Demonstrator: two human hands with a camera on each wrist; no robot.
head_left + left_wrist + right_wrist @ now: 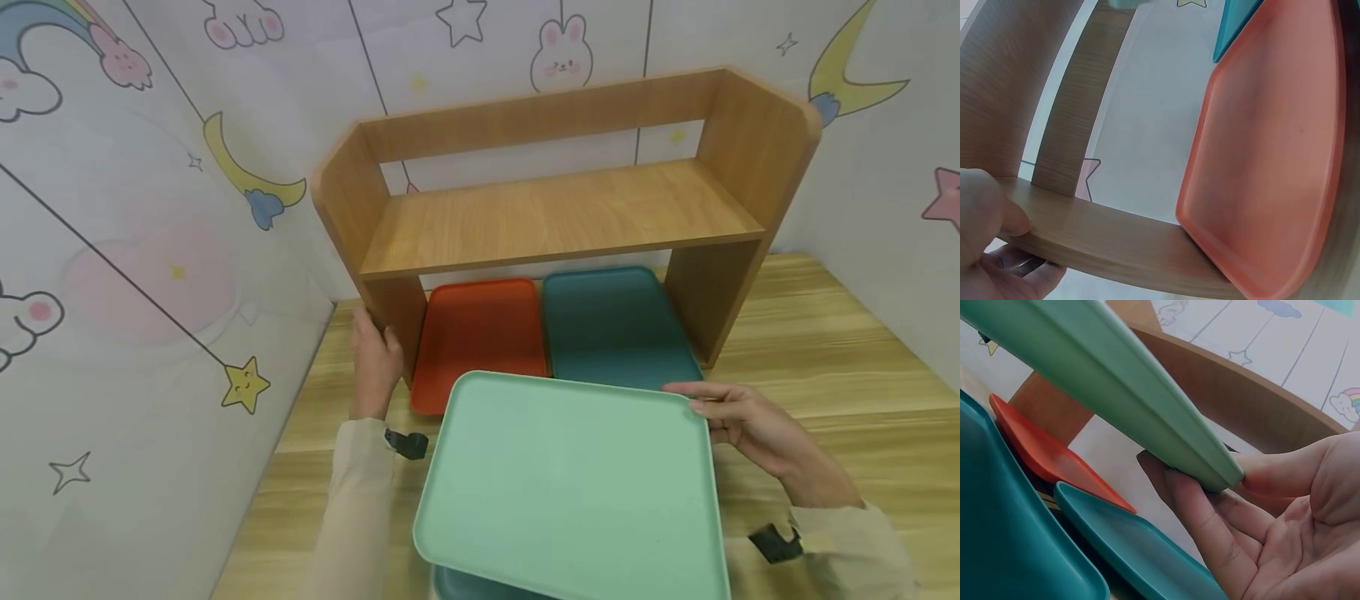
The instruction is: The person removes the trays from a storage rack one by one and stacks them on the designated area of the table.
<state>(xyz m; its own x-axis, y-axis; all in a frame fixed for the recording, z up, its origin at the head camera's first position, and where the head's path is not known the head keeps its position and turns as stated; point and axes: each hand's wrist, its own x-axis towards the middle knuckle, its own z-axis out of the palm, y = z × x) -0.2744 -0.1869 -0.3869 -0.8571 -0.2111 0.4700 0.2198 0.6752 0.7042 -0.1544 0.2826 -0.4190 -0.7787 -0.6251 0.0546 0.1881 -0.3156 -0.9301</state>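
Observation:
My right hand (757, 429) pinches a mint-green rectangular tray (570, 483) at its far right corner, thumb on one face and fingers on the other. The tray is held up in front of a two-level wooden shelf (562, 212). At the shelf's left side panel (1116, 240), my left hand (375, 362) grips the edge, with the thumb inside and the fingers outside. Under the shelf board, an orange-red tray (480, 342) lies on the left and a teal tray (618, 325) beside it on the right. The green tray overlaps their near side in the head view.
Another teal tray (480, 585) shows below the green tray at the bottom of the head view. Everything stands on a wood-grain table (840, 358). A wall covering with cartoon drawings (165, 275) rises close behind the shelf and along the left.

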